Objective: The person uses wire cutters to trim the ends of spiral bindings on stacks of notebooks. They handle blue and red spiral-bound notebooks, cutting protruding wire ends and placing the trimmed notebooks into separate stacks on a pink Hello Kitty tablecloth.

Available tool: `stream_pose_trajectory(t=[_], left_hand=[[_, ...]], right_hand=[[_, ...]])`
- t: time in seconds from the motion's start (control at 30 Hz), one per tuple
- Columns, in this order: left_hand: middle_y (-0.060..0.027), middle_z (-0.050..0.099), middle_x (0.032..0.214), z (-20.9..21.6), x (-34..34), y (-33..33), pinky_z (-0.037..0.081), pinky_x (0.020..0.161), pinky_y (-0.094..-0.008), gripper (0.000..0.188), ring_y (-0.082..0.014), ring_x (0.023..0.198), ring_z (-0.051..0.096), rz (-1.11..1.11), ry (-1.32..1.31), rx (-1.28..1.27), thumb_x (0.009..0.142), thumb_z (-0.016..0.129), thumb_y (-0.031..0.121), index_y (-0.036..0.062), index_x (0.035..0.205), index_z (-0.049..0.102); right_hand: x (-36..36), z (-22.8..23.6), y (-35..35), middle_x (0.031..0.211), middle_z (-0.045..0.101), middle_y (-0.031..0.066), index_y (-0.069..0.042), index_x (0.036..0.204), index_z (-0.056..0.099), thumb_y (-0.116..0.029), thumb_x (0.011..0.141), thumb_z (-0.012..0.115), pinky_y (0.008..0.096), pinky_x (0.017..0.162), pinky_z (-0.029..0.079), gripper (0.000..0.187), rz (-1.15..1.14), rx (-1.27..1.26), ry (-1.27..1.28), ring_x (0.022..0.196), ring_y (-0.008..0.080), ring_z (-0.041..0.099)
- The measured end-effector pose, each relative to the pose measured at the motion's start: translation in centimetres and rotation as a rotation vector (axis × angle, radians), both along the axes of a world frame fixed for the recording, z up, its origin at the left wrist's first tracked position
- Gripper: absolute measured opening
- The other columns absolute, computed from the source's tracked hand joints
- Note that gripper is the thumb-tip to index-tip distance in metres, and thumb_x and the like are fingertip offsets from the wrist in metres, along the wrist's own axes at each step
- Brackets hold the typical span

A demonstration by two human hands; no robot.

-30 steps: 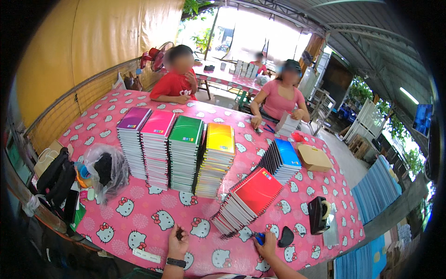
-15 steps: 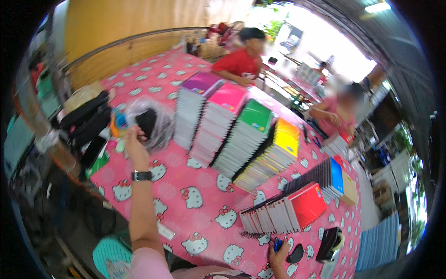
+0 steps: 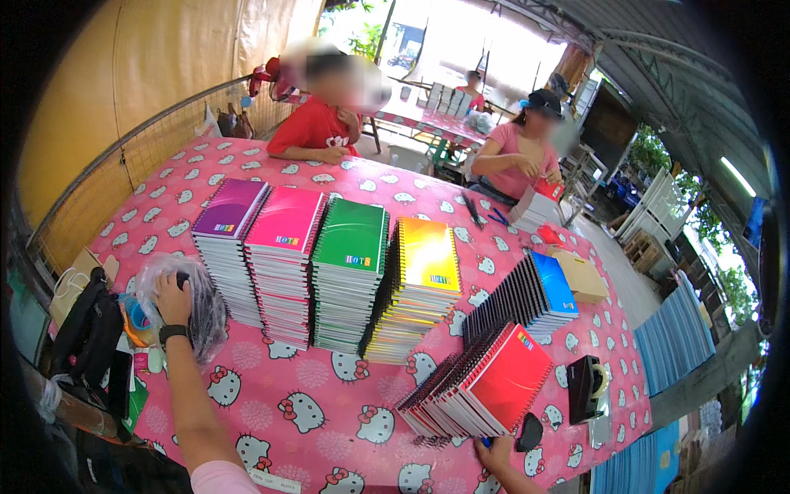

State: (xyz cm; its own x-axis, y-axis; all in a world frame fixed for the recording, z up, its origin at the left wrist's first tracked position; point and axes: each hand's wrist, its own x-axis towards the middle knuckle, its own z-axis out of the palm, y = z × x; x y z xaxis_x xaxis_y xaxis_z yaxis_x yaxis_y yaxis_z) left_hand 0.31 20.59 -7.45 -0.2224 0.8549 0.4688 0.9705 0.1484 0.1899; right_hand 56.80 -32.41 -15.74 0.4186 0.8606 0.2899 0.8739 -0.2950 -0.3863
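Observation:
My left hand [image 3: 172, 298], a dark watch on its wrist, reaches onto a clear plastic bag [image 3: 210, 317] at the table's left. Its fingers curl by a black item [image 3: 183, 278] in the bag; what they grip is hard to make out. At the near edge my right hand [image 3: 495, 458] is closed around a small blue-handled tool [image 3: 486, 442], mostly hidden. Just beyond it leans a row of red spiral notebooks [image 3: 510, 379]. Tall stacks of purple [image 3: 230, 207], pink [image 3: 285, 219], green [image 3: 350, 237] and yellow notebooks [image 3: 428, 255] stand across the middle.
Blue notebooks [image 3: 550, 286], a black tape dispenser [image 3: 585, 387] and a black computer mouse [image 3: 529, 432] lie right. A black bag [image 3: 86, 321] sits far left. One person in red [image 3: 317, 132] leans at the far edge; another in pink [image 3: 514, 156] handles notebooks.
The view has swung, shifting the stacks left and lower in the picture. My left hand has moved down onto the plastic bag. My right hand stays near the red notebooks, with the blue tool now mostly hidden.

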Motion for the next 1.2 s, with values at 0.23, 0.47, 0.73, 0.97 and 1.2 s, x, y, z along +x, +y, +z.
stream_pose_trajectory(t=[0.23,0.47,0.73,0.97,1.2], left_hand=[[-0.0060,0.051,0.132,-2.0,-0.4,0.1,0.036,0.097,-0.0501,0.042,-0.0241,0.122,0.046,0.032,0.192,-0.078,0.092,0.047,0.037,0.0157,0.128,0.052],[-0.0058,0.057,0.126,-1.7,0.0,0.2,0.038,0.095,-0.0449,0.042,-0.0236,0.115,0.051,0.017,0.248,-0.063,0.093,0.047,0.040,0.0149,0.126,0.053],[-0.0057,0.056,0.126,-2.3,-0.3,-0.1,0.035,0.098,-0.0471,0.042,-0.0246,0.114,0.051,-0.016,0.207,0.000,0.092,0.048,0.040,0.0153,0.126,0.054],[-0.0051,0.060,0.118,-1.9,0.4,-0.9,0.039,0.094,-0.0427,0.032,-0.0247,0.108,0.054,0.027,0.072,0.053,0.092,0.049,0.032,0.0138,0.117,0.058],[-0.0052,0.059,0.097,-2.3,1.3,-1.4,0.042,0.082,-0.0421,0.024,-0.0270,0.097,0.055,0.100,0.023,0.250,0.090,0.054,0.034,0.0116,0.097,0.058]], right_hand=[[0.1,-0.5,-1.0,0.109,0.064,0.0164,-0.009,0.105,0.067,-0.033,0.075,0.065,0.0460,0.091,0.042,0.038,-0.053,-0.108,-0.049,0.104,0.0389,0.057],[1.7,-4.6,-3.0,0.106,0.058,0.0124,-0.007,0.102,0.061,-0.012,0.057,0.069,0.0450,0.087,0.036,0.046,-0.149,-0.090,0.256,0.100,0.0338,0.049],[1.5,-3.5,-1.7,0.100,0.052,0.0140,-0.007,0.105,0.055,-0.020,0.061,0.069,0.0459,0.084,0.035,0.048,-0.045,-0.147,0.048,0.097,0.0359,0.045],[-0.3,0.5,0.6,0.093,0.049,0.0150,-0.005,0.104,0.049,-0.024,0.062,0.069,0.0441,0.073,0.034,0.051,0.018,0.001,-0.032,0.085,0.0346,0.044],[-0.4,1.1,0.4,0.092,0.048,0.0158,-0.005,0.104,0.048,-0.028,0.063,0.069,0.0443,0.072,0.034,0.052,0.032,-0.032,-0.064,0.085,0.0350,0.044]])
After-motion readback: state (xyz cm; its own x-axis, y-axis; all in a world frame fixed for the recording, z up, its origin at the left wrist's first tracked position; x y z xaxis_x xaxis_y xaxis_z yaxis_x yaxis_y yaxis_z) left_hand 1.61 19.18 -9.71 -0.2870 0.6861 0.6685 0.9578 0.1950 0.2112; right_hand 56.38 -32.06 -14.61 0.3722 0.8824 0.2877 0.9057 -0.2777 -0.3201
